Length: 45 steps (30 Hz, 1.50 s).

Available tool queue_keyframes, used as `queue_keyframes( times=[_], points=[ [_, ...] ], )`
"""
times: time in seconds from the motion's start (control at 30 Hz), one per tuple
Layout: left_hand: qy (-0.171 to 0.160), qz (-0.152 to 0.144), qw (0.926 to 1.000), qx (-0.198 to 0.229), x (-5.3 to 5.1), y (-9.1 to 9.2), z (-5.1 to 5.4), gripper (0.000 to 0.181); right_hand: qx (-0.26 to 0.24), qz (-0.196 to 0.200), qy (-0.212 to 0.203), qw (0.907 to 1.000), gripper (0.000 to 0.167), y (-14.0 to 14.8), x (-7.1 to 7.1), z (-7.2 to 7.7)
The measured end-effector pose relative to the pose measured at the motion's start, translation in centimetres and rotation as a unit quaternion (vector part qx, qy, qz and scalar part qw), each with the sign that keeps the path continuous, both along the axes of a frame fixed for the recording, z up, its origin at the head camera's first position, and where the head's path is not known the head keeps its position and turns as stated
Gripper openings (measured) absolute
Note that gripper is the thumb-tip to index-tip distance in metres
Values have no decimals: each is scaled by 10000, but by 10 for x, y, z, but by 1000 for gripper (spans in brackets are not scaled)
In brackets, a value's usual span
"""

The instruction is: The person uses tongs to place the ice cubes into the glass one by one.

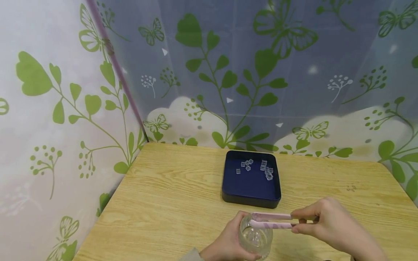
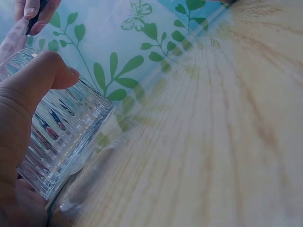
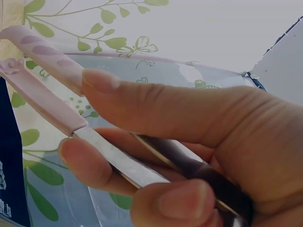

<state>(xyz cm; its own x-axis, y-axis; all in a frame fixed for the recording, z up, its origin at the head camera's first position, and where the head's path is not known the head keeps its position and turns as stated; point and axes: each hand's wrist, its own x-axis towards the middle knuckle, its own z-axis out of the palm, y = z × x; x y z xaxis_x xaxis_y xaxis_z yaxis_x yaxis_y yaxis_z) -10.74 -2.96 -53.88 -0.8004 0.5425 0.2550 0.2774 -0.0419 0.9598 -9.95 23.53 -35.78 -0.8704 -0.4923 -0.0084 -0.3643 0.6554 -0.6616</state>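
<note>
In the head view my left hand (image 1: 230, 237) grips a ribbed clear glass (image 1: 266, 241) at the table's front. Some clear pieces show at the bottom of the glass. Pink-tipped tongs (image 1: 277, 225) reach over the rim, their two tips a little apart. My right hand (image 1: 330, 224) holds the tongs by their metal arms, thumb on one arm and fingers on the other, as the right wrist view shows. Whether anything sits between the tips is hard to tell. Behind the glass stands a dark blue tray (image 1: 248, 190) with several clear cubes (image 1: 268, 173) in it.
The wooden table (image 1: 169, 181) backs onto a curtain (image 1: 209, 72) printed with green leaves and butterflies. A similar pale curtain (image 1: 65, 137) hangs along the left side. A few small marks or clear bits (image 1: 351, 188) lie on the table's right part.
</note>
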Motion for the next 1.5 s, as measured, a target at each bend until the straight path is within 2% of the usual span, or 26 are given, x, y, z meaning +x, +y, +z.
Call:
queue_keyframes(
  times=[0.13,0.27,0.4,0.57,0.73,0.9,1.03,1.2,1.37,1.5],
  points=[
    [118,45,9999,-49,-1,1,-1,83,16,-124,174,9998,29,-2,1,0],
    [316,141,9993,-174,-1,0,1,83,98,-530,319,9980,30,-5,2,0],
    [340,147,9990,-231,-1,0,4,83,7,-930,731,9930,29,-9,1,1],
    [215,45,9996,-197,-1,-1,2,83,-339,-1218,1571,9795,24,-14,1,-2],
    [229,-59,9997,-98,-3,0,-2,85,-632,-1544,1910,9673,25,-17,-2,-4],
    [230,-22,9997,-90,-4,0,-3,88,-923,-1602,2354,9541,28,-20,-11,-8],
    [315,-51,9995,-54,-4,-1,-3,88,-916,-1780,2449,9487,26,-22,-15,-12],
    [543,-94,9985,-19,-4,-2,-2,89,-796,-2025,2289,9488,24,-25,-23,-18],
    [360,-44,9993,-67,-2,-1,0,87,-786,-2066,2235,9493,27,-25,-33,-27],
    [191,-1,9997,-150,0,-2,-1,85,-844,-2103,2275,9470,29,-28,-41,-40]
  ],
)
